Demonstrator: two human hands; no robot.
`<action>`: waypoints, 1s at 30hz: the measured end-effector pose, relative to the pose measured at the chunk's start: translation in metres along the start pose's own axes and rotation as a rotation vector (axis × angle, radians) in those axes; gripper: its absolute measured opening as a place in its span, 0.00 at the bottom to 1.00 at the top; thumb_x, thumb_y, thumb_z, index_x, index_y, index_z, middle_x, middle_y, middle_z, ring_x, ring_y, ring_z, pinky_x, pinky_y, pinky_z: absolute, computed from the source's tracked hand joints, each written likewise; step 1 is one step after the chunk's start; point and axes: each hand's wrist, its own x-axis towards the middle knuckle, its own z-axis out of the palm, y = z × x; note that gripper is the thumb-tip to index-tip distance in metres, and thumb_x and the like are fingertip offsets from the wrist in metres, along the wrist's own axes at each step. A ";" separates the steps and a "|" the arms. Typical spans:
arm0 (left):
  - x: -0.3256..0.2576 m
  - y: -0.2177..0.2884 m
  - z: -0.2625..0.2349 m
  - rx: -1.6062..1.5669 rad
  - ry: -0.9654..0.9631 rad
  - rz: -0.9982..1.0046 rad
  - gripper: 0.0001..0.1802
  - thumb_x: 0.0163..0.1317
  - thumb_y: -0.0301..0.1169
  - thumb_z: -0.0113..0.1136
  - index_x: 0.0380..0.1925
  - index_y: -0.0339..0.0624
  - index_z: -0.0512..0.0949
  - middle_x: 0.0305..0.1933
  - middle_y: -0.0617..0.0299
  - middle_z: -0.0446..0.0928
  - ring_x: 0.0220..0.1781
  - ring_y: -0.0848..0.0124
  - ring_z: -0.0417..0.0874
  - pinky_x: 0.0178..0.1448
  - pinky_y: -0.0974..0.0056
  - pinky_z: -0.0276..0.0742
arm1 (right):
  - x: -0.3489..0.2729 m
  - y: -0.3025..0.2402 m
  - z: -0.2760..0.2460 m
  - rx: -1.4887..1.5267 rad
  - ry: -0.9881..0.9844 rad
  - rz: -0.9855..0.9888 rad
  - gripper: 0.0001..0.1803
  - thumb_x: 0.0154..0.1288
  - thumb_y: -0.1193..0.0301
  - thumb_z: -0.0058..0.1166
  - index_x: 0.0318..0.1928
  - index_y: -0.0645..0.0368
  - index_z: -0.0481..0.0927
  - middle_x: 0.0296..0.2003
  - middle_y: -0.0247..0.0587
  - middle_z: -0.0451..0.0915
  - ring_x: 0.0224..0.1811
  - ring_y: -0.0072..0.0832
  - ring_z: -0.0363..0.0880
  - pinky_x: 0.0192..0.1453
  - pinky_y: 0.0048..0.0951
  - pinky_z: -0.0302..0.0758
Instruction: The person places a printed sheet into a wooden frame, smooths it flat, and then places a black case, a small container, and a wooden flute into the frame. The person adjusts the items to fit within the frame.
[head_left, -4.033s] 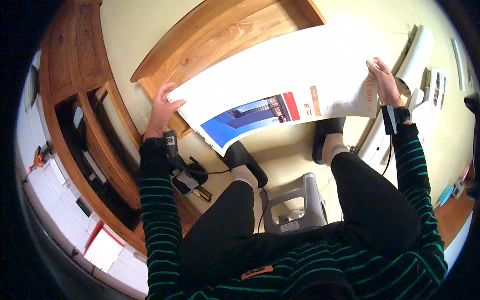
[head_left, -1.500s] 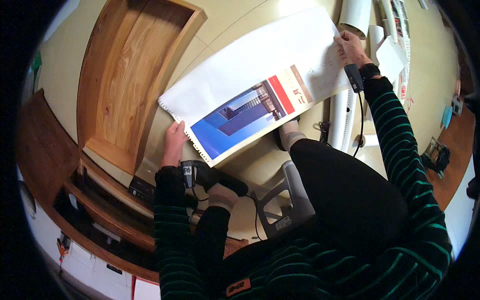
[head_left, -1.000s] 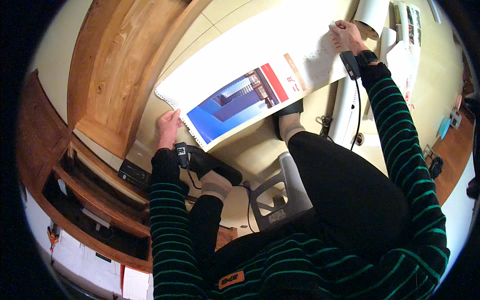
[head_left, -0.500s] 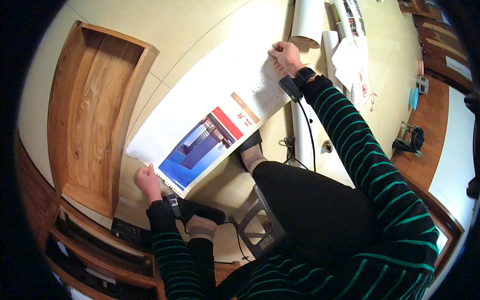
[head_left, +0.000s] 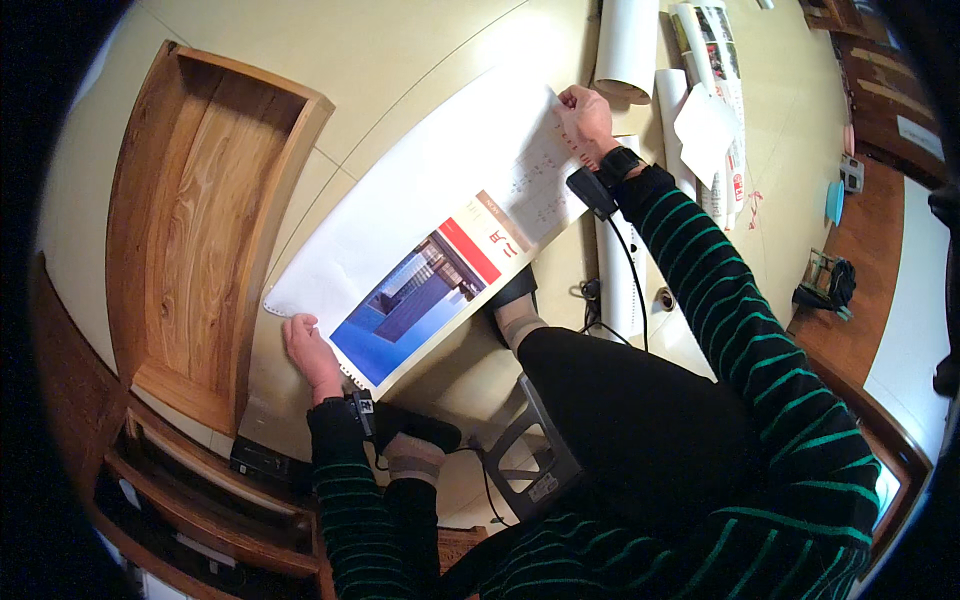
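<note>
Two hands stretch one long poster flat over a pale floor.

Left hand (head_left: pixel 312 352) lies palm-down with fingers spread on the near corner of the poster (head_left: pixel 420 215), beside its blue picture (head_left: pixel 408 308), pressing it so the corner does not curl. Right hand (head_left: pixel 585 112) reaches to the far end and pinches that edge between thumb and fingers, which keeps the sheet taut between both arms. The poster runs slantwise across the floor (head_left: pixel 420 60), its near edge over the person's foot (head_left: pixel 515 305). Beyond the right hand lie rolled sheets (head_left: pixel 628 45) and a loose paper (head_left: pixel 705 130), likely more prints set aside. Left of the poster lies a wooden tray (head_left: pixel 205 215), well apart from it. A stool (head_left: pixel 530 460) stands under the person's legs.
</note>
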 end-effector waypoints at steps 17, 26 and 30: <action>0.012 -0.020 0.000 -0.009 -0.066 0.018 0.10 0.52 0.10 0.59 0.32 0.35 0.77 0.38 0.54 0.75 0.41 0.58 0.81 0.49 0.60 0.79 | 0.007 0.018 -0.003 0.082 -0.366 0.045 0.16 0.73 0.63 0.51 0.45 0.67 0.73 0.35 0.55 0.79 0.42 0.39 0.80 0.47 0.42 0.77; 0.024 -0.003 0.001 0.116 -0.098 0.040 0.04 0.57 0.25 0.60 0.26 0.38 0.76 0.38 0.49 0.75 0.48 0.49 0.76 0.55 0.52 0.72 | -0.009 0.016 0.032 -0.540 -0.157 -0.083 0.13 0.63 0.70 0.55 0.48 0.58 0.79 0.54 0.47 0.75 0.55 0.49 0.74 0.58 0.52 0.71; 0.025 0.024 -0.003 0.316 -0.128 -0.011 0.27 0.67 0.52 0.57 0.32 0.33 0.78 0.44 0.45 0.76 0.50 0.48 0.76 0.57 0.51 0.73 | -0.017 -0.009 0.019 -0.474 0.076 -0.326 0.19 0.66 0.74 0.55 0.57 0.55 0.73 0.54 0.46 0.72 0.56 0.46 0.72 0.60 0.48 0.73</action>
